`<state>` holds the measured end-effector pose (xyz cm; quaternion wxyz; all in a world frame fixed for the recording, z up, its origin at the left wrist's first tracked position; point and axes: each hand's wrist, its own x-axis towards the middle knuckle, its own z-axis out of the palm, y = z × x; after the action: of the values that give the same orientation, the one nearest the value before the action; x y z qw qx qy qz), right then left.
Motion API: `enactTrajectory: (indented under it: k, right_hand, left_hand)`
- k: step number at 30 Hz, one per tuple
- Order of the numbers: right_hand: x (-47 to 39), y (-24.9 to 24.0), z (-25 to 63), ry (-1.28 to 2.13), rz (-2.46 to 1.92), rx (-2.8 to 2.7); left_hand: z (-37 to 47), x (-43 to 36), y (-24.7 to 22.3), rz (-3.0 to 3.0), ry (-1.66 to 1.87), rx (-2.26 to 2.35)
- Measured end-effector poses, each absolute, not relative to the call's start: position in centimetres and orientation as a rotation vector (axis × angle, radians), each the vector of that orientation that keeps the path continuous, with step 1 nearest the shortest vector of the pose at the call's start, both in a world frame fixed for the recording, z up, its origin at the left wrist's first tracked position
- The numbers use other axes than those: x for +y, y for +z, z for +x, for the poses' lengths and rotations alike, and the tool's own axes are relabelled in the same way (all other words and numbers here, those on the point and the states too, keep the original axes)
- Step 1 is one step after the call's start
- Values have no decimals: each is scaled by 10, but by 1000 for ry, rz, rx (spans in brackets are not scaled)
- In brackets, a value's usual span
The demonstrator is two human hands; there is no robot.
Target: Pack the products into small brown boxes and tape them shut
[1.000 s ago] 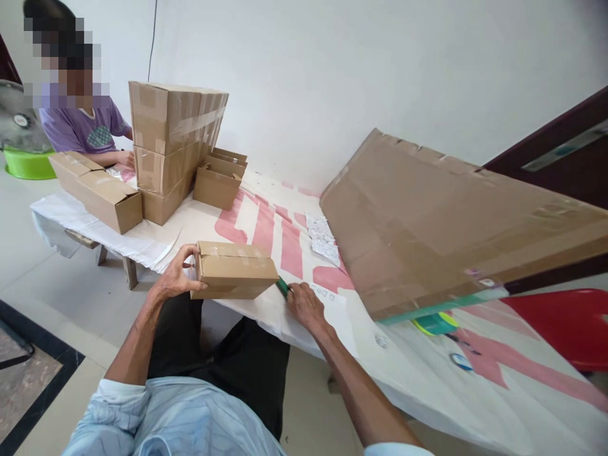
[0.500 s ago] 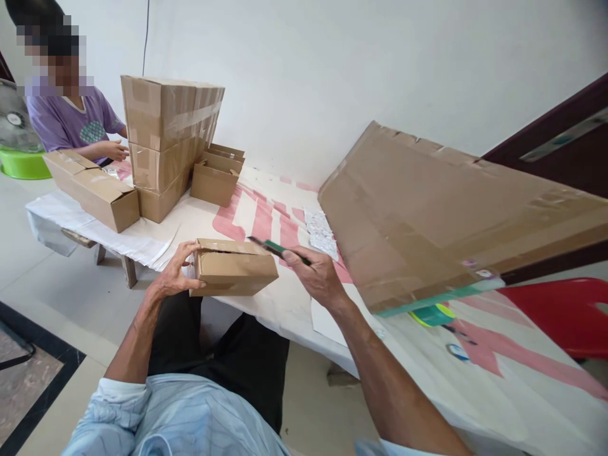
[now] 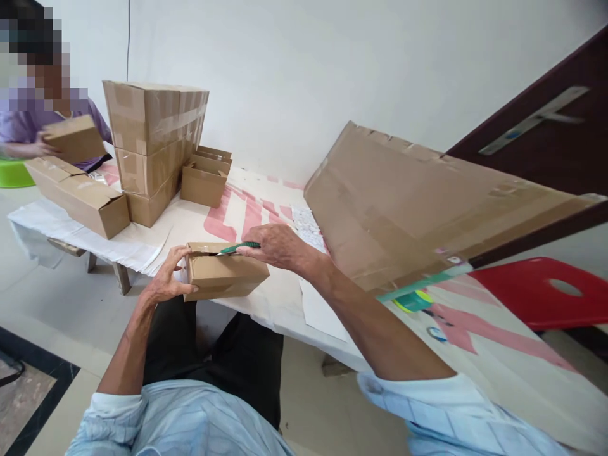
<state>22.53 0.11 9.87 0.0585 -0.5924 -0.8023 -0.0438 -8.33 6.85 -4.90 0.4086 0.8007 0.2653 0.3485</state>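
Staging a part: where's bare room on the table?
Bare: white-and-pink tablecloth between the small open cardboard boxes and the speckled white sheet; also right of the blue-and-white ring.
Crowded: left end, around the tall taped carton stack and long brown box.

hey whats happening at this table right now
The left hand steadies a small cardboard box at the table's near edge. The right hand holds a green knife at the box's top seam. Across the table, another person holds a box beside the tall box stack.
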Motion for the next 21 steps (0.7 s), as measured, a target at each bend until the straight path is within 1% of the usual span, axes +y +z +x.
enactTrajectory:
  k: [5, 9, 13, 18, 20, 21]
  right_hand:
    - [-16, 96, 280, -145, -1918, -2334]
    - [-37, 69, 334, -105, -1945, -2063]
    - [-55, 6, 358, -34, -1955, -1600]
    - [-66, -90, 329, 117, -2078, -1320]
    - [-65, -106, 316, 115, -2052, -1293]
    - [-63, -105, 311, 89, -2008, -1286]
  left_hand:
    - [-83, 77, -49, 2008, 855, 649]
    - [-85, 85, -44, 2002, 826, 629]
    - [-92, 92, -41, 2021, 773, 621]
    - [-96, 94, -35, 2038, 690, 640]
    - [-96, 94, -30, 2040, 660, 640]
    - [-95, 95, -28, 2041, 644, 641]
